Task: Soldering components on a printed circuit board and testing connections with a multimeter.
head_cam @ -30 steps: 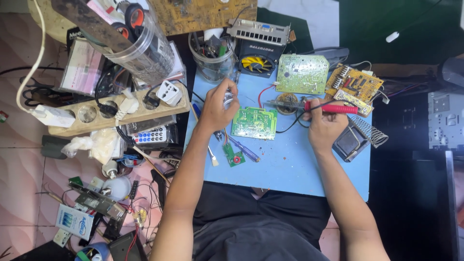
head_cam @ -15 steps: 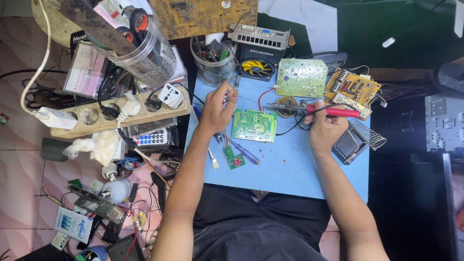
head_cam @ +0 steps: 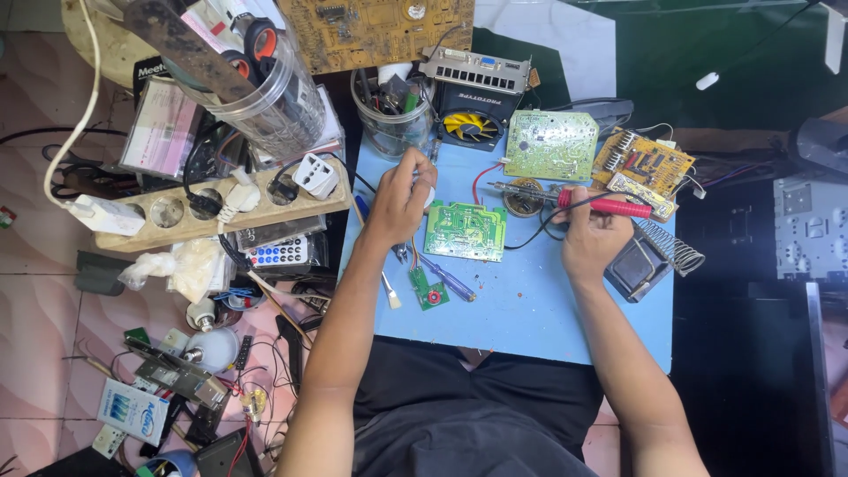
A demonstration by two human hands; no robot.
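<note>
head view | right hand (head_cam: 590,237) closed around red-handled soldering iron (head_cam: 579,200), metal tip over round tin (head_cam: 525,197) | left hand (head_cam: 403,200) curled, fingers pinched on something thin, too small to tell | green rectangular circuit board (head_cam: 465,230) flat on blue table (head_cam: 548,309), between both hands

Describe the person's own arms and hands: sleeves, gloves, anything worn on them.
Both arms are bare from above the elbow down; no sleeves show. The left hand and right hand wear no gloves, and no watch, ring or bracelet is visible. The person wears dark clothing.
</note>
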